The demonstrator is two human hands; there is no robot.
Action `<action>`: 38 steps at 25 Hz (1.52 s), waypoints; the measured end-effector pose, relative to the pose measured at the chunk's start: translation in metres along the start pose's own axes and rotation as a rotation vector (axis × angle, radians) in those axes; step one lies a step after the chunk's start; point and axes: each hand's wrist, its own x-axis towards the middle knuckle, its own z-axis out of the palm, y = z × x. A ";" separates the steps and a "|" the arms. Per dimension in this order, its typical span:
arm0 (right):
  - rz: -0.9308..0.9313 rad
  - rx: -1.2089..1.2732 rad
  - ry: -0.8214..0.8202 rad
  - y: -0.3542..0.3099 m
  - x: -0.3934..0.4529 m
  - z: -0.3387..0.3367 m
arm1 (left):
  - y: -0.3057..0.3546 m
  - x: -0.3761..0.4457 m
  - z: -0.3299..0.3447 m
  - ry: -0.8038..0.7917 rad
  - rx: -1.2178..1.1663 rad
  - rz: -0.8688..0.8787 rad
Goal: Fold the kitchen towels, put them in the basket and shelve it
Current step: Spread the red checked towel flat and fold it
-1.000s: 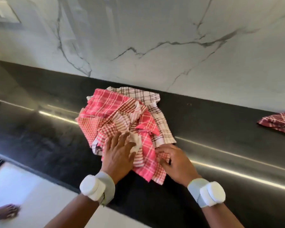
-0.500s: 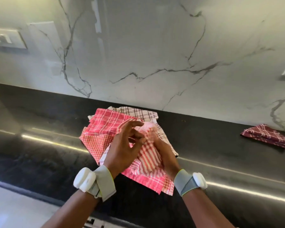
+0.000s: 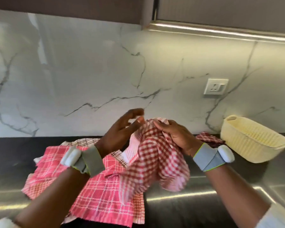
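While my right hand (image 3: 176, 137) grips the top edge of the red gingham towel (image 3: 156, 163) lifted above the black counter (image 3: 196, 209), my left hand (image 3: 120, 134) pinches the same edge, its other fingers spread loose. The pink plaid towel (image 3: 97, 191) lies flat beneath. The cream basket (image 3: 252, 140) sits to the right, a dark red towel (image 3: 209, 139) just beside it.

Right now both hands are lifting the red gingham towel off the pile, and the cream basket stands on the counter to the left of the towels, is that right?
Not quite: the head view shows the cream basket on the counter to the right of the towels, not the left. The rest holds: the left hand and right hand hold the red gingham towel up above the pile.
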 end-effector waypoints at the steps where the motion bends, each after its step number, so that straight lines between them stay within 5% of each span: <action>1: -0.027 -0.068 -0.018 -0.011 -0.004 -0.007 | 0.003 0.010 0.003 -0.174 -0.087 -0.025; 4: -0.103 -0.408 0.071 -0.041 -0.016 -0.025 | 0.001 0.037 0.015 -0.447 -0.065 0.014; 11: -0.142 -0.965 0.240 -0.037 -0.027 -0.081 | 0.005 0.077 0.011 -0.334 0.244 0.084; 18: -0.214 -1.027 0.366 -0.019 -0.021 -0.102 | 0.006 0.089 0.010 -0.200 0.888 0.193; 23: -0.312 -0.860 0.405 -0.025 -0.022 -0.122 | -0.030 0.093 -0.008 -0.277 0.930 0.035; 26: -0.143 -0.754 0.195 -0.039 -0.036 -0.139 | -0.039 0.099 -0.024 -0.435 0.481 -0.141; 28: 0.108 -0.896 -0.011 -0.053 -0.040 -0.155 | -0.032 0.106 -0.022 -0.439 0.236 -0.263; 29: 0.232 -1.023 -0.080 -0.055 -0.035 -0.164 | -0.030 0.111 -0.020 -0.492 0.252 -0.293; 31: 0.383 -1.363 -0.007 -0.053 -0.017 -0.187 | -0.030 0.130 -0.012 -0.632 0.664 -0.232; 32: 0.379 -1.504 0.140 -0.054 -0.005 -0.199 | -0.033 0.142 -0.009 -0.593 0.976 -0.166; 34: 0.185 -1.592 0.502 -0.061 0.009 -0.215 | -0.028 0.165 -0.012 -0.247 1.304 -0.047; 36: -0.045 -1.465 0.832 -0.075 0.004 -0.229 | -0.009 0.184 -0.021 0.171 1.117 0.026; 38: -0.213 -1.370 0.991 -0.080 -0.015 -0.235 | 0.012 0.182 -0.020 0.413 0.978 0.182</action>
